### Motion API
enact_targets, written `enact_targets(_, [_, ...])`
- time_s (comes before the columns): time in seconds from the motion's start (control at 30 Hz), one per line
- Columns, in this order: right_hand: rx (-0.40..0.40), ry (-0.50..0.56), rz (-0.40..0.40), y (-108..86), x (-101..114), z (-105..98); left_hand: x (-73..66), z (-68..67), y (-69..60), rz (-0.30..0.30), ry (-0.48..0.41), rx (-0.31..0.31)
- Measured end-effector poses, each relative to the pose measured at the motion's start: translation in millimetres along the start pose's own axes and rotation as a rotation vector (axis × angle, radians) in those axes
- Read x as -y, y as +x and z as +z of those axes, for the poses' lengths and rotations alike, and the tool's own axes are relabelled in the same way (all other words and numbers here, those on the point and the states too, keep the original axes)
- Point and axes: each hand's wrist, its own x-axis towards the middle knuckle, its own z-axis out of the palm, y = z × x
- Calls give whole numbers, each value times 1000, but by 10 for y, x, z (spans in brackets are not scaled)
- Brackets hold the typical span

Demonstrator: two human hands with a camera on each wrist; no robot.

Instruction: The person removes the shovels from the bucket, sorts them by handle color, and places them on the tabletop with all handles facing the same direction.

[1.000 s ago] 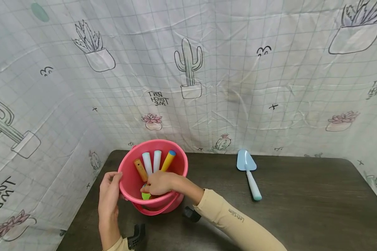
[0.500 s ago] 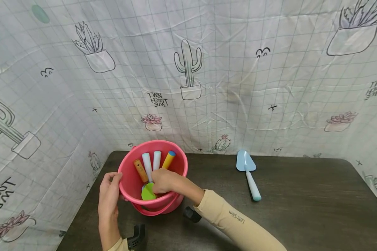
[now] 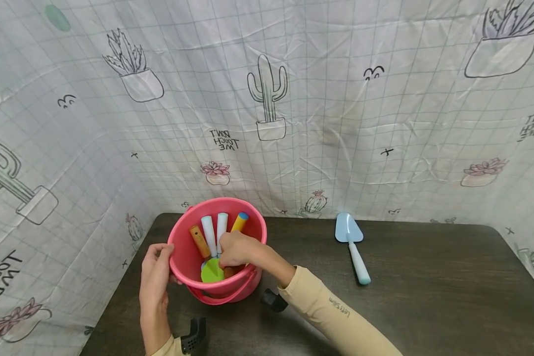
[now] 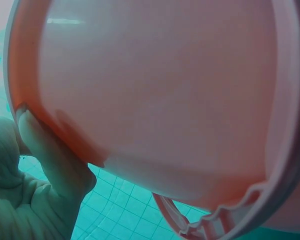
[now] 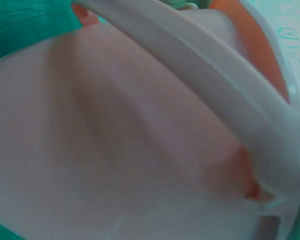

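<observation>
Pink bucket [image 3: 185, 257]: left fingers [image 3: 153, 250] pinch its rim [image 3: 224, 200]; right fingers [image 3: 225, 257], hold unclear; only head view shows tools [image 3: 208, 233].

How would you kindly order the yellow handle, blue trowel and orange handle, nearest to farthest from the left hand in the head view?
1. Orange handle: inside bucket, left
2. Yellow handle: inside bucket, right
3. Blue trowel: right of bucket

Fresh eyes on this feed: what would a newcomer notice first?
Probably the round pink plastic-looking bucket at the left of the dark wood-grain table, its rim gripped by the left hand, while the right hand is inside it beside a round lime-green piece. Next, the light-blue, long-handled trowel lying right of the bucket. Behind hangs a white, gridded, plant-printed cloth.
</observation>
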Motion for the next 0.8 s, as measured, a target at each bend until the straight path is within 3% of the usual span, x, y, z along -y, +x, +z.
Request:
enact_targets(0.13, [1,57,-47,-110,37,-61,0,-7,-1,-2,-14,-4])
enact_targets(0.4, [23,90,-155,-99,-51,-90,6,-6,-9,-11,-1,-2])
enact_targets(0.8, [64,205,-178,-143,-105,-223,12,-4,-17,-10,4,-4])
